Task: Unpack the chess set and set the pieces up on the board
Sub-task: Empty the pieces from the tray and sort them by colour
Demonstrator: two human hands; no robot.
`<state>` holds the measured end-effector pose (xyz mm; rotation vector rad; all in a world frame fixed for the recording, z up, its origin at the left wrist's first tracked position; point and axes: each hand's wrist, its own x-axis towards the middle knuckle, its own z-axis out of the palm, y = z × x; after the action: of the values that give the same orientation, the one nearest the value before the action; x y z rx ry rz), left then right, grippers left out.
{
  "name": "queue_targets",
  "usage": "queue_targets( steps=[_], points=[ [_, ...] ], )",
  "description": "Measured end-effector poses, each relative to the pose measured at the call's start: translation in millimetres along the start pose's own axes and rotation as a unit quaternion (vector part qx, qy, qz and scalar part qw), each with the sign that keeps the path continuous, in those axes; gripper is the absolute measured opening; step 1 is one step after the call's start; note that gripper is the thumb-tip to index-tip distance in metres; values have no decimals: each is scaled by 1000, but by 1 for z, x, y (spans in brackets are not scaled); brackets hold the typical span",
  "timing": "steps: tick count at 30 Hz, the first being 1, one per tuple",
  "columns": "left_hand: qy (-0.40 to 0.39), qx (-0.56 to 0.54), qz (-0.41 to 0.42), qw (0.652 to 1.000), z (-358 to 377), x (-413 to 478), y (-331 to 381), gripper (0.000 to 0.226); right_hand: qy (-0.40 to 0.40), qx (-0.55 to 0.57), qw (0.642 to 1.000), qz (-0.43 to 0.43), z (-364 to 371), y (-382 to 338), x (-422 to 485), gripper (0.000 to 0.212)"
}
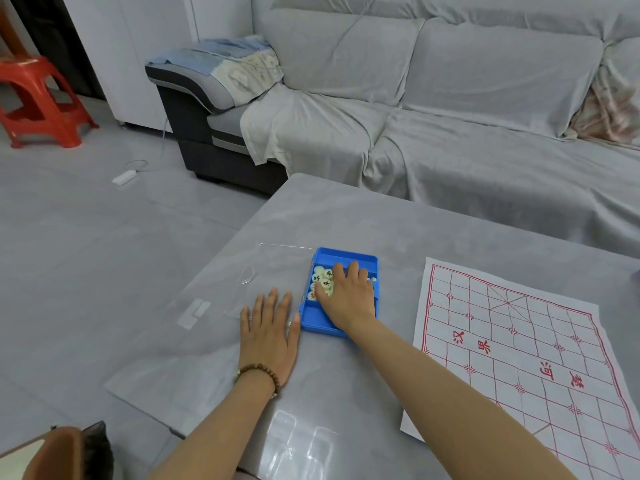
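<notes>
Right hand in blue tray of chess pieces, left hand flat on table.
Left hand [268,336] released, fingers straight, palm down just beside blue tray [315,322], resting on clear lid [273,258] near table [346,216] left edge. Right hand [348,296] covers pieces [322,280] in tray, fingers bent down; grasp cannot be told. Paper board [519,341] lies unfolded toward right edge, no pieces on it.

- The paper board [512,344], in the lower right of the frame, has red characters printed across its middle band. 汉界 is toward the left and 楚河 toward the right, both turned at an angle to the viewer.
- The cream pieces [322,280] in the blue box [346,255], at the centre of the frame, carry black characters: 將, 卒 and 車.
- The red-marked piece [312,296], at the lower left of that group, is too covered to read.
</notes>
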<state>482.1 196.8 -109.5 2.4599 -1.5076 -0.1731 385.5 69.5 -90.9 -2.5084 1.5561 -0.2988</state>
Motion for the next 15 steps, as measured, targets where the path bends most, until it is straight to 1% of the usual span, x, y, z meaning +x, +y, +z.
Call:
queue_targets(
  steps=[2,5,6,9,10,12,15],
  points=[
    [-2,-1,-1,1000,0,0,1,86,-4,-2,1000,-3,0,1,1,50],
    [-7,-6,0,1000,-1,0,0,85,5,7,1000,-11,0,4,2,51],
    [-6,-7,0,1000,-1,0,0,88,6,7,1000,-15,0,4,2,52],
    [-3,-11,0,1000,0,0,0,106,-4,-11,999,-36,-1,6,5,56],
    [-2,-11,0,1000,1,1,0,109,-10,-13,999,-42,-2,8,6,57],
    [0,-14,-1,1000,2,1,-1,110,-16,-20,998,-53,-5,12,8,55],
    [1,-13,3,1000,2,1,-1,108,6,-31,997,-73,-3,14,6,50]
  ],
)
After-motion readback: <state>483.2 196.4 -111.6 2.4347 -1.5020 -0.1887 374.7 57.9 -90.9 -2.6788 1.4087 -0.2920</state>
